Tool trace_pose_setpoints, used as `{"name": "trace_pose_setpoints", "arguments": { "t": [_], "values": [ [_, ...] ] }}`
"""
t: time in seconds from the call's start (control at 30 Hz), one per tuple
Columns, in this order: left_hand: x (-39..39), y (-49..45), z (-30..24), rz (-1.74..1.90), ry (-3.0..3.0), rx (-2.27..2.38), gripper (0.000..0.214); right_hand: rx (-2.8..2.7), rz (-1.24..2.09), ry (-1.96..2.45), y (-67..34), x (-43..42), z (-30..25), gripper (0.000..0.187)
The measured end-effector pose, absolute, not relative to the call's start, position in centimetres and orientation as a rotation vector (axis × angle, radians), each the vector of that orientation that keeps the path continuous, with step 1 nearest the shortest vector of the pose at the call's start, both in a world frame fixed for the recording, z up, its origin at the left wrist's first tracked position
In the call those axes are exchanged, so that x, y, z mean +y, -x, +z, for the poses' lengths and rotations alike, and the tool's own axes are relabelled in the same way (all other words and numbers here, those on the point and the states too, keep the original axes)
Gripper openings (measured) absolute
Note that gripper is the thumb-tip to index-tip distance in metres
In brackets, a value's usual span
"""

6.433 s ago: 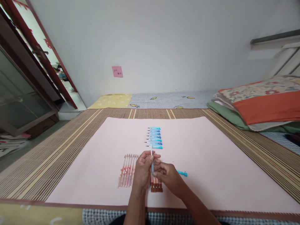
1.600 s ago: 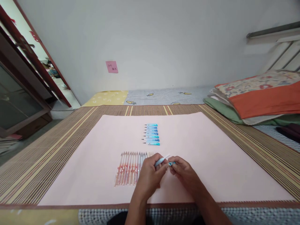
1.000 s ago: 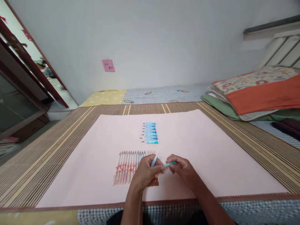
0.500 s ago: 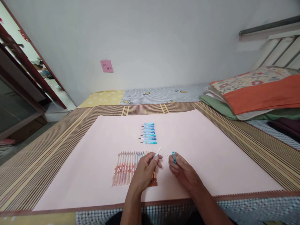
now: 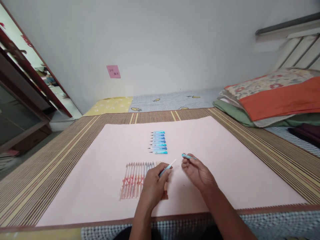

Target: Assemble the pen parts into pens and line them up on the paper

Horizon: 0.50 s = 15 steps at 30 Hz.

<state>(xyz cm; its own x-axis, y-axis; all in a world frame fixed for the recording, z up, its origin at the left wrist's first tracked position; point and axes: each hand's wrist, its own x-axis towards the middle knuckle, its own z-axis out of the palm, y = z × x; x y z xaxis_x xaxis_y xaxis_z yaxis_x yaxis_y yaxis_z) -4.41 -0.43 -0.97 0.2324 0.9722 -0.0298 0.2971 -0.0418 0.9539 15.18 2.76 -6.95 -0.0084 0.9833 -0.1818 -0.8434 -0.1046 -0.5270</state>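
Observation:
My left hand [image 5: 153,184] is closed round a thin pale blue pen barrel [image 5: 169,165], its white end pointing up and right. My right hand [image 5: 198,172] pinches a small blue pen part [image 5: 186,156] between thumb and fingers, a short way right of the barrel. Under and left of my left hand lies a row of several clear pens with red print [image 5: 136,178]. Farther back lies a stack-like row of several blue pen parts [image 5: 158,142]. All rest on a pink sheet [image 5: 225,160].
The pink sheet lies on a striped woven mat [image 5: 50,156]. Folded bedding with an orange pillow [image 5: 275,96] is at the right. A doorway and wooden frame [image 5: 22,76] stand at the left. A pink note [image 5: 113,71] sticks on the wall.
The two hands, joined on the pen a second ago, have pulled apart. My right hand has moved right and farther away with the small blue part; my left keeps the barrel.

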Motion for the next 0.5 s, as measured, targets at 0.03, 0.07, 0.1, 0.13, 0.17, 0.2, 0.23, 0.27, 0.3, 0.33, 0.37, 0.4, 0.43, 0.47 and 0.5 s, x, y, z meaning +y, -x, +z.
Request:
{"name": "trace_pose_setpoints", "arguments": {
  "t": [0.03,0.07,0.1,0.13,0.17,0.2,0.23,0.27,0.3,0.33,0.37,0.4,0.43,0.47,0.5],
  "values": [
    [-0.4,4.5,-1.0,0.892,-1.576,1.255,0.025,-0.334,1.571,0.585,-15.1,3.1,-6.7,0.019],
    [-0.3,4.5,-1.1,0.907,-1.608,1.268,0.025,-0.36,1.563,0.576,-14.9,3.4,-6.6,0.019],
    [-0.3,4.5,-1.1,0.915,-1.624,1.279,0.026,-0.383,1.557,0.564,-14.7,3.7,-6.4,0.018],
    [-0.3,4.5,-1.1,0.913,-1.622,1.288,0.026,-0.399,1.551,0.553,-14.6,3.9,-6.4,0.018],
    [-0.3,4.5,-1.1,0.903,-1.604,1.297,0.027,-0.41,1.544,0.546,-14.4,4.1,-6.4,0.018],
    [-0.3,4.5,-1.0,0.884,-1.581,1.302,0.028,-0.416,1.536,0.544,-14.2,4.2,-6.5,0.019],
    [-0.4,4.4,-1.0,0.865,-1.562,1.306,0.029,-0.42,1.53,0.548,-14.0,4.2,-6.6,0.02],
    [-0.5,4.4,-0.9,0.845,-1.552,1.307,0.029,-0.421,1.527,0.555,-13.9,4.1,-6.8,0.021],
    [-0.5,4.3,-0.8,0.826,-1.552,1.308,0.03,-0.419,1.523,0.562,-13.8,4.1,-7.0,0.022],
    [-0.6,4.3,-0.8,0.808,-1.557,1.311,0.03,-0.418,1.522,0.567,-13.7,4.0,-7.2,0.023],
    [-0.6,4.2,-0.7,0.791,-1.564,1.317,0.03,-0.42,1.522,0.573,-13.7,3.9,-7.3,0.024],
    [-0.6,4.2,-0.7,0.778,-1.571,1.323,0.03,-0.428,1.523,0.579,-13.7,3.9,-7.4,0.025],
    [-0.6,4.1,-0.7,0.766,-1.574,1.326,0.03,-0.445,1.523,0.585,-13.6,3.8,-7.4,0.025],
    [-0.6,4.1,-0.8,0.76,-1.575,1.324,0.03,-0.471,1.519,0.592,-13.6,3.7,-7.4,0.026],
    [-0.6,4.1,-0.8,0.755,-1.575,1.316,0.03,-0.502,1.511,0.6,-13.6,3.7,-7.3,0.026]
  ]
}}
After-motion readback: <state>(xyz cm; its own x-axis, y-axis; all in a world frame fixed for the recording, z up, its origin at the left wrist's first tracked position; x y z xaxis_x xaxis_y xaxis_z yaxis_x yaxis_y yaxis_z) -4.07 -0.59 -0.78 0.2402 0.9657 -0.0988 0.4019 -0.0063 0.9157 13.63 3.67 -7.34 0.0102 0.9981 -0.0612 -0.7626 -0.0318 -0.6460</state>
